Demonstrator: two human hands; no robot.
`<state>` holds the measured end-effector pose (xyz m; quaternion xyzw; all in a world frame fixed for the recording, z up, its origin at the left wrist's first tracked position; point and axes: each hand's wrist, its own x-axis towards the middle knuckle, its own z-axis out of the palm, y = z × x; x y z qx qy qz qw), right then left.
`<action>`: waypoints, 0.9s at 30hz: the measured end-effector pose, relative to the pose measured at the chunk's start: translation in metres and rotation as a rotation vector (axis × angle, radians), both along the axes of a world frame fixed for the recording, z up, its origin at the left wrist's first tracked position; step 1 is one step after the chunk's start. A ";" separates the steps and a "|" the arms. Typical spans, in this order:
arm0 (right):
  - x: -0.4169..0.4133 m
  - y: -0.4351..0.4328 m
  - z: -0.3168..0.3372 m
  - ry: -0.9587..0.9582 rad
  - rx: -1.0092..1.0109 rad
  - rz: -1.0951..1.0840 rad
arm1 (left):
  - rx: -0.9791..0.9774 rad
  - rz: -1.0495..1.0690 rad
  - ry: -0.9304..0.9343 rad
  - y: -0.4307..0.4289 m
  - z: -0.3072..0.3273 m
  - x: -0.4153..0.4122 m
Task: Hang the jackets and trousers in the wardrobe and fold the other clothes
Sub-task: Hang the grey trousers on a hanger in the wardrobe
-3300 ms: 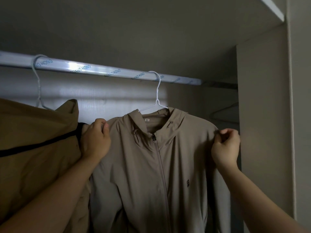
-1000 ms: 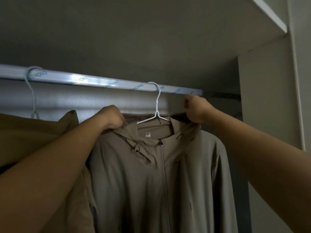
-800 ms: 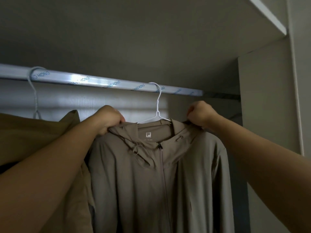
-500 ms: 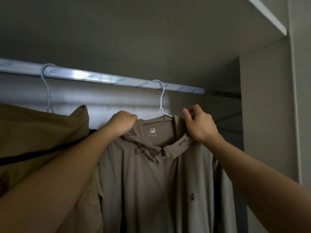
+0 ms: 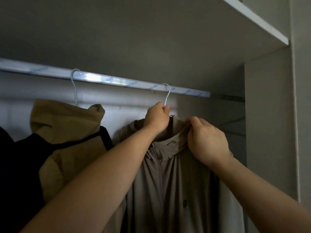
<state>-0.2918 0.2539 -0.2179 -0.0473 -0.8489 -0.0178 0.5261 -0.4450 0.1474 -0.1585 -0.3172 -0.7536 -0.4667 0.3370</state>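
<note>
Left grip point(image 5: 156, 117) hides hanger point(image 5: 167, 95) neck above jacket point(image 5: 168, 174)

The left hand point(image 5: 156, 118) and grey-beige zipped jacket point(image 5: 168, 182) hide the shoulders of the white wire hanger point(image 5: 167, 96); jacket hem cut off below

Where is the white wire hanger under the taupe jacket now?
Head view, right of centre: the white wire hanger hooks over the silver rail, its neck gripped by the left hand, right of the tan jacket.

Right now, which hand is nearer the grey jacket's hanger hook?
Left. The left hand pinches the wire just below the hanger hook; the right hand holds the jacket collar, lower and rightward.
</note>
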 end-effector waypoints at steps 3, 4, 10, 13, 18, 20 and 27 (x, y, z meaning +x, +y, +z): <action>0.000 -0.018 0.000 -0.047 0.048 -0.036 | -0.032 -0.023 0.006 -0.011 -0.002 -0.010; -0.001 -0.024 0.000 -0.060 0.061 -0.040 | -0.042 -0.031 0.009 -0.015 -0.001 -0.014; -0.013 -0.049 -0.003 -0.077 0.049 0.010 | 0.025 -0.013 0.042 -0.024 -0.009 -0.026; -0.019 -0.061 -0.001 -0.098 -0.008 0.107 | 0.070 0.045 0.043 -0.036 -0.015 -0.029; -0.020 -0.078 0.002 -0.192 -0.130 0.295 | 0.075 0.070 -0.043 -0.062 -0.017 -0.024; -0.018 -0.080 0.010 -0.260 -0.187 0.333 | 0.031 0.109 -0.085 -0.071 -0.015 -0.017; -0.003 -0.069 0.043 -0.515 -0.360 0.368 | -0.332 0.214 -0.375 -0.089 0.025 0.023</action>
